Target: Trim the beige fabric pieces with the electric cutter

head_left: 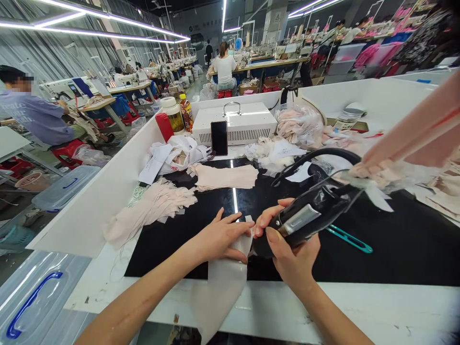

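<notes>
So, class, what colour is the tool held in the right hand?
The tool is mostly black, with a silvery plate; the head view shows it.

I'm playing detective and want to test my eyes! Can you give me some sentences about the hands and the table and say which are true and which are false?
1. The right hand holds a black tool. True.
2. The phone lies flat under the left hand. False: it stands upright in front of the white box.
3. The left hand touches a pale strip. True.
4. The teal piece is in the left hand. False: it lies on the black surface, beyond the right hand.
5. A bottle stands beside a jar. True.
</notes>
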The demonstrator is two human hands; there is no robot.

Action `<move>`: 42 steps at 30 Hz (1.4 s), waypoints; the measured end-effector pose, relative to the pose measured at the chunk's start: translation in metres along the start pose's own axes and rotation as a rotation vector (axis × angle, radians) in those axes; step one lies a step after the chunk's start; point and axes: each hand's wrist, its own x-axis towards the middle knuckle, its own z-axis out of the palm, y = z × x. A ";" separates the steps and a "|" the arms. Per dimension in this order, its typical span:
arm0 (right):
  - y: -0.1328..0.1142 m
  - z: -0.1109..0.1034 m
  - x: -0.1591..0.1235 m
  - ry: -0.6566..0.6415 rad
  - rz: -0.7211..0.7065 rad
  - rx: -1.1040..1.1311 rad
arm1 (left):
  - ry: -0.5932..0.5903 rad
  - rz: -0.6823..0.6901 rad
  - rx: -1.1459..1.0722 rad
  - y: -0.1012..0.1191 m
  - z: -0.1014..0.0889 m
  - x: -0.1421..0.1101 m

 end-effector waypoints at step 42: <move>-0.018 -0.031 0.010 -0.096 -0.048 -0.176 | 0.531 0.050 0.248 0.010 0.042 -0.043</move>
